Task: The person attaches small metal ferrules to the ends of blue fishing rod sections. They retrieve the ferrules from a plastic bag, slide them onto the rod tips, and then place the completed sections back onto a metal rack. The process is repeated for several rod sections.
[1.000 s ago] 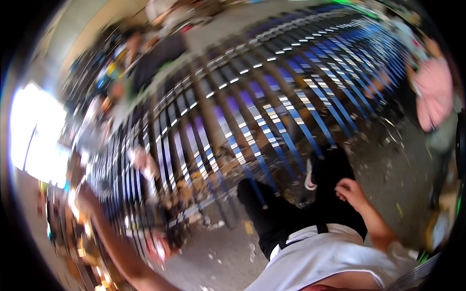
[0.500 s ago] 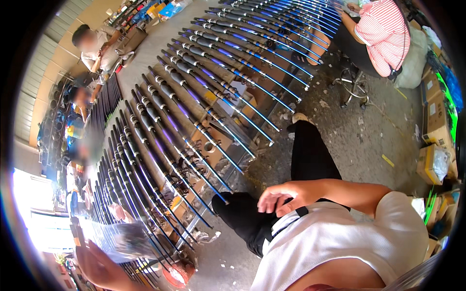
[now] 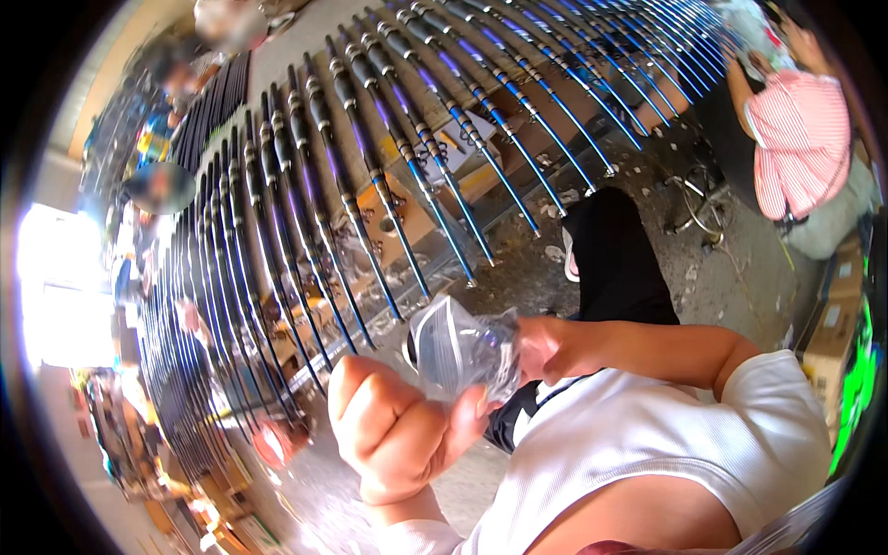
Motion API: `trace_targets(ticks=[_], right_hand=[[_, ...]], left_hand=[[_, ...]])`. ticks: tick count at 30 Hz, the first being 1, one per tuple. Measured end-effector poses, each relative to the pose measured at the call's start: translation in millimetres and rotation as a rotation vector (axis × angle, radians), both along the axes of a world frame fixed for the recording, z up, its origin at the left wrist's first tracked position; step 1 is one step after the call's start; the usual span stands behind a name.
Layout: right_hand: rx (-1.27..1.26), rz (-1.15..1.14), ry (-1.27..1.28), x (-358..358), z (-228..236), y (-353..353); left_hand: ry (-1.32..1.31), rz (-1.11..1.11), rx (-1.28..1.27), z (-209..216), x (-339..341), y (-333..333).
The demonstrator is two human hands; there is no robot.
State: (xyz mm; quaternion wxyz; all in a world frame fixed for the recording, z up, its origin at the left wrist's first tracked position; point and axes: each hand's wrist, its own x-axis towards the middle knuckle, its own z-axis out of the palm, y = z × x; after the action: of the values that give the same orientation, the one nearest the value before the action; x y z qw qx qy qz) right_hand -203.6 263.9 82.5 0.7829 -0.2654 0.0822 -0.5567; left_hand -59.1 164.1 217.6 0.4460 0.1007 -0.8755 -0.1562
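Note:
A clear plastic bag (image 3: 446,344) with something small and dark-looking inside hangs between my two hands in front of my lap; its contents cannot be made out. My left hand (image 3: 393,421) is closed with the thumb pressing the bag's lower edge. On the bag's other side, my right hand (image 3: 544,348) grips the crumpled plastic, its fingertips partly hidden behind it. Just beyond my hands stands a long row of fishing rods (image 3: 356,208), dark at the far end and blue toward me, propped side by side on a low rack.
A person in a red-striped shirt (image 3: 803,139) sits at the right, near a wheeled stool base (image 3: 698,217). Cardboard boxes (image 3: 837,314) stack along the right edge. A red basket (image 3: 276,442) stands on the floor below the rods. Other people are at the far left.
My left hand has come from the lower left to the middle, bringing the plastic bag. My right hand has moved from beside my waist onto the bag. The view has shifted.

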Motion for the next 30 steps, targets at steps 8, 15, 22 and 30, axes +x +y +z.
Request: trace_targets(ticks=[8, 15, 22, 30], right_hand=[[0.203, -0.149, 0.066, -71.6, -9.5, 46.8], [0.266, -0.295, 0.391, -141.9, 11.6, 83.2], [0.201, -0.282, 0.873, -167.0, 27.3, 98.1], [0.157, -0.380, 1.112, -163.8, 38.6, 94.2]], left_hand=[[0.087, 0.077, 0.199, -43.8, -59.1, 64.3], [0.896, -0.086, 1.332, -126.9, -103.5, 130.5], [1.368, -0.321, 1.854, -167.0, -148.7, 161.5], [1.311, -0.396, 1.947, -172.8, -162.1, 164.3]])
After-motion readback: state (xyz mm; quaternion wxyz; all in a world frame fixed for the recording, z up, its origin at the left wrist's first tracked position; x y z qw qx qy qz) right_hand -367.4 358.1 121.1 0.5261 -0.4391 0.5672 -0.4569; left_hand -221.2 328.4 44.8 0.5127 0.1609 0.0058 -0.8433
